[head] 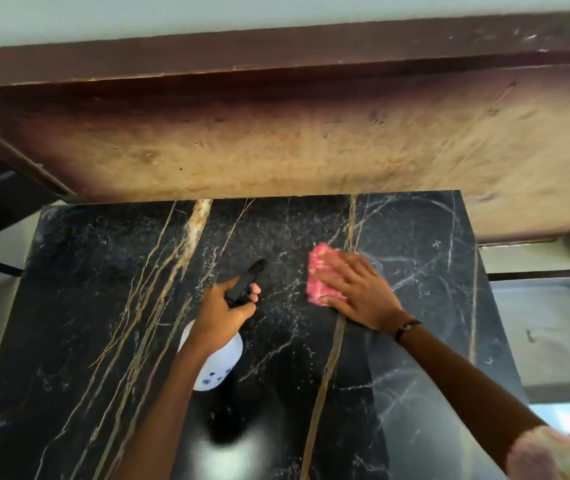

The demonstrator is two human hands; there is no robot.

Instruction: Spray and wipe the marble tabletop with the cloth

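With the cloth [321, 275] pressed flat on the marble [103, 306] under the spread right hand [356, 289] and the bottle [217, 362] gripped in the left hand [223, 313], overlapping strokes with even pressure are best used across the misted patch.

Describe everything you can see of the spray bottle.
The spray bottle has a white, rounded body that looks like plastic, with small dark markings near its base, and a black trigger head with a nozzle pointing away from the person, over the marble tabletop. The left hand grips its neck and trigger, hiding the join between head and body. It is held tilted above the tabletop, left of the pink cloth. Whether its base touches the marble cannot be told.
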